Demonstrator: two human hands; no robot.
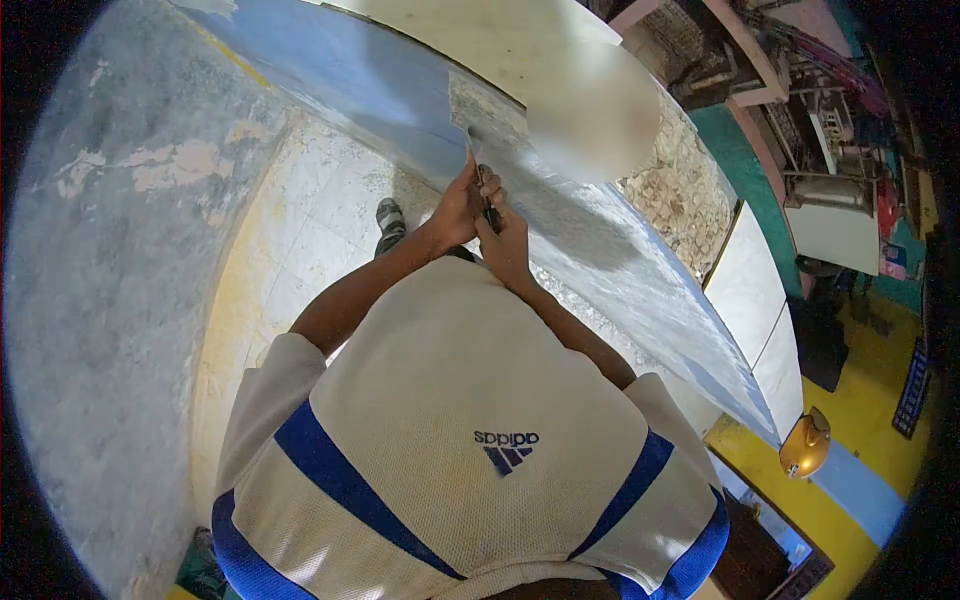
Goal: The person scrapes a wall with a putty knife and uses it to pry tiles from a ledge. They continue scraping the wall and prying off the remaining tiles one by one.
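Note:
Both hands meet in front of me at the blue painted wall [400, 100]. A slim scraper [491, 212] with a dark handle is between them, its thin end pointing up to the wall surface. My right hand [508, 238] is closed round the handle. Beside it, my left hand [458, 212] is closed on the scraper nearer its thin end, with a finger stretched along it. Where the scraper points, the blue paint ends at a rough grey patch [485, 105]. The fingers partly hide the tool.
A grey patchy wall [120, 280] stands at the left, with a pale tiled floor [310, 200] below. My shoe [390, 215] is on that floor. Rubble [680, 180] lies beyond the wall top. A gold helmet-like object [805, 445] and shelves [830, 150] are at the right.

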